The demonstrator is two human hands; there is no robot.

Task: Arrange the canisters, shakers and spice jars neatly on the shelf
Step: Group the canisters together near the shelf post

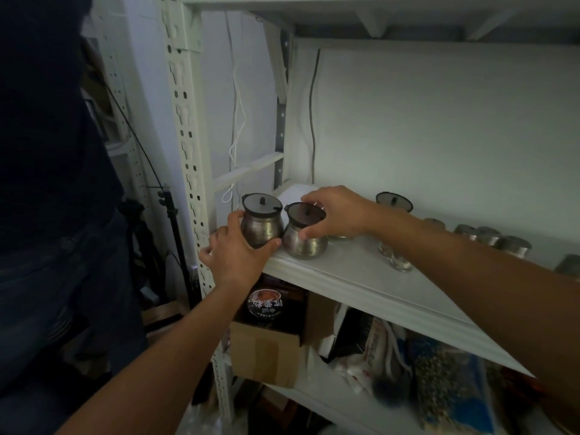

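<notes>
Gripping the left canister (pixel 262 228) is the left hand (pixel 235 259), the right hand (pixel 337 213) curls round the right canister (pixel 306 243), both touching on the shelf (pixel 361 277) corner

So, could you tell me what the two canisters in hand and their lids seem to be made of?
Left canister and right canister: likely brushed steel, grey with dull streaky glints. Left lid and right lid: probably smoky translucent plastic, dark rims and knobs; tinted glass is possible.
</notes>
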